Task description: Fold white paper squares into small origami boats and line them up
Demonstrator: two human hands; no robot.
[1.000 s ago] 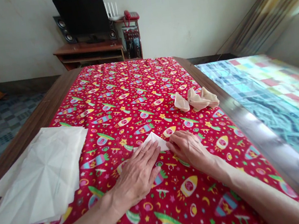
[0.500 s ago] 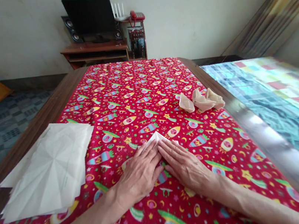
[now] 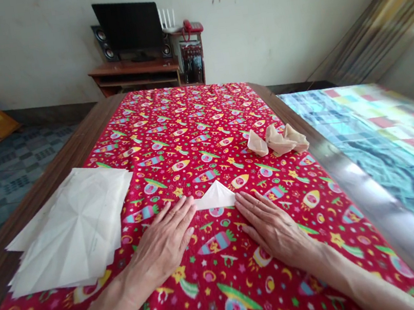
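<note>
A small folded white paper (image 3: 218, 195) lies flat on the red patterned cloth (image 3: 222, 256), with a triangular peak at its far side and a straight strip along the near side. My left hand (image 3: 170, 233) rests flat with its fingertips on the paper's left end. On the right end lie the fingertips of my right hand (image 3: 269, 218), its fingers stretched out too. The paper's two ends are hidden under the fingers. Neither hand grips anything.
To the left lies a stack of creased white paper sheets (image 3: 74, 232). Several folded paper pieces (image 3: 278, 140) stand at the right edge of the cloth. Beyond the table are a monitor (image 3: 128, 27), a red telephone (image 3: 191, 26) and, to the right, a bed (image 3: 368, 141).
My hands have slid apart, the left one leftward and the right one rightward, from the paper's peak to its ends. The folded paper's middle now shows.
</note>
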